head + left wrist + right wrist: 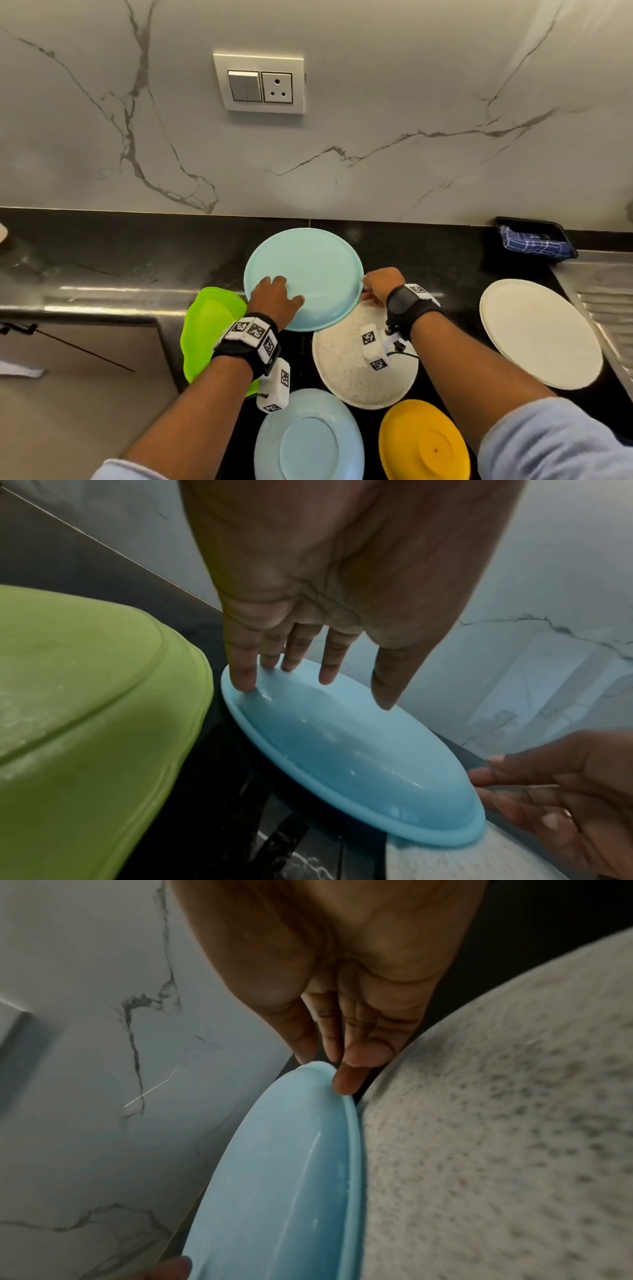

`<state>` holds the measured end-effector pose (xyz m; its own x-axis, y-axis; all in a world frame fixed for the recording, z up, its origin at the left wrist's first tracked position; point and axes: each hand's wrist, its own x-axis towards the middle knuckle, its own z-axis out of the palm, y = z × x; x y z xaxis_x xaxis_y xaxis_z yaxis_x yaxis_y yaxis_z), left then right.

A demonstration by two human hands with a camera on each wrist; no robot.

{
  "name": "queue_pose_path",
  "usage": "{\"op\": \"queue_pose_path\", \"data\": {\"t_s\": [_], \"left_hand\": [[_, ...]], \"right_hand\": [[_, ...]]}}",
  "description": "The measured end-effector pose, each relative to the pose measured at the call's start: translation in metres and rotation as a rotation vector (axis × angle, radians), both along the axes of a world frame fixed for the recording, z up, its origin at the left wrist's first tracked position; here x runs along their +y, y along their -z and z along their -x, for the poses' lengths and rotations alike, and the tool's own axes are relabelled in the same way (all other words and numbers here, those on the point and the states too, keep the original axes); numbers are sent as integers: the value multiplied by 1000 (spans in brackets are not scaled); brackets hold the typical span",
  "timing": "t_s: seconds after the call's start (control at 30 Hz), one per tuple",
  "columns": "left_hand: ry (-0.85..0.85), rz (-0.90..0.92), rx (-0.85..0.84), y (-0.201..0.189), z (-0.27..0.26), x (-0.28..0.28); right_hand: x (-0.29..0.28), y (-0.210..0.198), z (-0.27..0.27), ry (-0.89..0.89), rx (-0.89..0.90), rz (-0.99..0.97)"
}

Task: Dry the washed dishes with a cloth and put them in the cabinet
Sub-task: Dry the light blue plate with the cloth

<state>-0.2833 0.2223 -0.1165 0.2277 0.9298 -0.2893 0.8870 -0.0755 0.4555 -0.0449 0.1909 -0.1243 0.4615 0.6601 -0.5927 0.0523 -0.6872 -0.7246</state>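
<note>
My left hand (274, 301) rests flat, fingers straight, on the light blue plate (308, 270), which sits on the black counter (102, 260) with its right edge over a speckled white plate (346, 363). My right hand (380, 286) pinches the blue plate's right rim. A green plate (209, 325) lies just left; the checked cloth (529, 241) sits in a black tray (558, 233) well to the right.

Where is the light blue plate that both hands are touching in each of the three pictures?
Head view: the light blue plate sits center, at the back of the black counter.
Left wrist view: it slants across the middle, below the left hand's fingers.
Right wrist view: it fills the bottom center.
Shared landmark: the speckled white plate under its edge.
</note>
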Motion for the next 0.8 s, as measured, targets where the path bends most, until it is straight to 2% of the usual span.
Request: {"op": "queue_pose_path", "data": {"t_s": [0.13,0.2,0.27,0.33,0.43,0.5,0.57,0.6,0.67,0.8], "left_hand": [[-45,-14,-60,-7,2,-4],[-63,-24,-119,-9,7,-5],[-116,-44,-208,-11,13,-5],[-221,-107,-327,-14,21,-4],[-468,-143,-517,-23,33,-6],[-626,22,-756,-31,35,-10],[-715,321,-1068,-48,26,-19],[-703,448,-1173,-56,19,-25],[-612,577,-1318,-69,4,-37],[-491,657,-1497,-81,-32,-63]], "right_hand": [[10,1,1,43,90,3],[9,-6,5,80,235,-61],[5,-17,9,145,468,-155],[-3,-28,7,181,643,-252],[-22,-40,-4,213,714,-337],[-39,-45,-17,222,762,-383],[-57,-48,-29,227,813,-430],[-66,-50,-36,229,828,-447],[-84,-53,-47,217,821,-468],[-116,-56,-68,192,754,-495]]}}
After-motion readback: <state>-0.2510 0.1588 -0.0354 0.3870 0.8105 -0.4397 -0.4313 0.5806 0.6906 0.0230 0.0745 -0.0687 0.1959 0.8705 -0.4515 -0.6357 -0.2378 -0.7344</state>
